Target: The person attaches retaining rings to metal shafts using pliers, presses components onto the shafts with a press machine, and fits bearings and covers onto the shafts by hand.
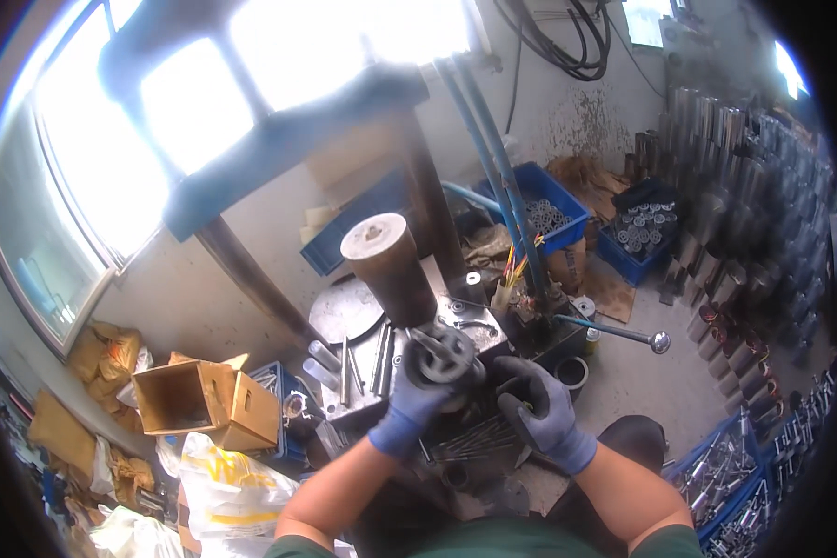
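My left hand (411,407), in a blue-grey glove with dark fingers, grips a dark round metal part (443,359) with openings in its face. The part is held up over the near edge of the metal work plate (363,374), below a thick steel cylinder (391,270). To its right is my gloved right hand (547,420), apart from the part. Its fingers are curled together, and a small yellow-green spot shows among them; what it holds, if anything, is too small to name. Thin dark rods (479,437) lie below both hands.
A blue press frame (288,139) rises over the plate, with a ball-ended lever (614,332) at its right. Metal pins (382,358) stand at the plate's left. Cardboard boxes (188,395) and blue bins (560,212) of metal parts surround the bench; steel cylinders (716,121) are stacked at right.
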The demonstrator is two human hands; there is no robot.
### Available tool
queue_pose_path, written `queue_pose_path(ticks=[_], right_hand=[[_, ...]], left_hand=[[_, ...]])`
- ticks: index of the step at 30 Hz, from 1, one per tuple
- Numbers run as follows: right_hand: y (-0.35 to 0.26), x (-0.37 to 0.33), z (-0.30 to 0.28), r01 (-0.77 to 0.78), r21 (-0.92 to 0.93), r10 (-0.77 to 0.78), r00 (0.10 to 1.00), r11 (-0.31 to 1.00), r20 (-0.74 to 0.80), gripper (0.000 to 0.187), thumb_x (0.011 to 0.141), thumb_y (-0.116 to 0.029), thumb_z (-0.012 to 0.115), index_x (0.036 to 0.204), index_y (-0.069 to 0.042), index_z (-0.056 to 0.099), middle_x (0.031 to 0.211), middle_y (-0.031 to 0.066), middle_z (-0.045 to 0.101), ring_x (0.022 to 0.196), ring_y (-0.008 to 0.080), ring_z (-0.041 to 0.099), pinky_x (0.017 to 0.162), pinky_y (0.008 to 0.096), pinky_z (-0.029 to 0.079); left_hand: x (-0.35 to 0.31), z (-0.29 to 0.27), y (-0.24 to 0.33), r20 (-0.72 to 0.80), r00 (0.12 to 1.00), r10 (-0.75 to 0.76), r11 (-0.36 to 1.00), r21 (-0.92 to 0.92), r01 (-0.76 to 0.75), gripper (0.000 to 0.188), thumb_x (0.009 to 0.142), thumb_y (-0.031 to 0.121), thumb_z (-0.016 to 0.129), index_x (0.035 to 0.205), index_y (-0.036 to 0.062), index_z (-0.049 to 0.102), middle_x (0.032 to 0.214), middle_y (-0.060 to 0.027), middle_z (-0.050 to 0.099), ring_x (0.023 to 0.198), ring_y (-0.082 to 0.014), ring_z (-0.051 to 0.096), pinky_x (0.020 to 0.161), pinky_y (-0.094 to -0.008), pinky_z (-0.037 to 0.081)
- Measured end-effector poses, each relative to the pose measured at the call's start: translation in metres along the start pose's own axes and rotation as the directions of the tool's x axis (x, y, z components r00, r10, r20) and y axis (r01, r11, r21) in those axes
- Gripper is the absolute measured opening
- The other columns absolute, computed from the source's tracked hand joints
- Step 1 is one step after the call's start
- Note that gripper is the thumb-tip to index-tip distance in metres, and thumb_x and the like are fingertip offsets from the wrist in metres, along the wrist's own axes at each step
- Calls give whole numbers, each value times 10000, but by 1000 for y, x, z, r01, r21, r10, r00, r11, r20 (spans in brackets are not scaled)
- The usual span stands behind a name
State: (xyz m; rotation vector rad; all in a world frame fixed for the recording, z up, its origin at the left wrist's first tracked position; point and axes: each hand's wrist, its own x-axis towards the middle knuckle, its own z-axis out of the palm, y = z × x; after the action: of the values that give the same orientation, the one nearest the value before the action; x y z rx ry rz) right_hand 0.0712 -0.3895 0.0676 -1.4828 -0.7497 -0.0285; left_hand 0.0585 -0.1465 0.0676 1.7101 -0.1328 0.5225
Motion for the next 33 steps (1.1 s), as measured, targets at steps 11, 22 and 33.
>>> queue_pose_path(ticks=[11,22,33], right_hand=[[27,-10,19,-176,129,165,982,976,91,668,941,-98,741,1540,44,482,1364,140,645,991,150,666,903,301,567],[38,-7,28,-131,-120,148,978,984,144,670,922,-201,777,1508,6,528,1298,158,682,986,256,694,923,368,580],[43,-9,38,-167,-90,184,956,982,231,638,923,-31,735,1514,41,505,1191,114,674,1026,152,655,953,295,549]], left_hand=[[230,-97,69,-501,862,78,990,-60,-125,571,916,122,832,1392,3,539,1101,-91,683,933,-162,694,802,-298,592],[280,-110,48,-324,946,24,998,64,-4,556,813,83,906,1285,-13,628,1085,-92,754,899,-162,727,711,-277,598],[287,-116,32,-359,930,82,984,179,-18,621,865,118,891,1355,-19,535,1133,-122,725,965,-185,726,782,-299,614]])
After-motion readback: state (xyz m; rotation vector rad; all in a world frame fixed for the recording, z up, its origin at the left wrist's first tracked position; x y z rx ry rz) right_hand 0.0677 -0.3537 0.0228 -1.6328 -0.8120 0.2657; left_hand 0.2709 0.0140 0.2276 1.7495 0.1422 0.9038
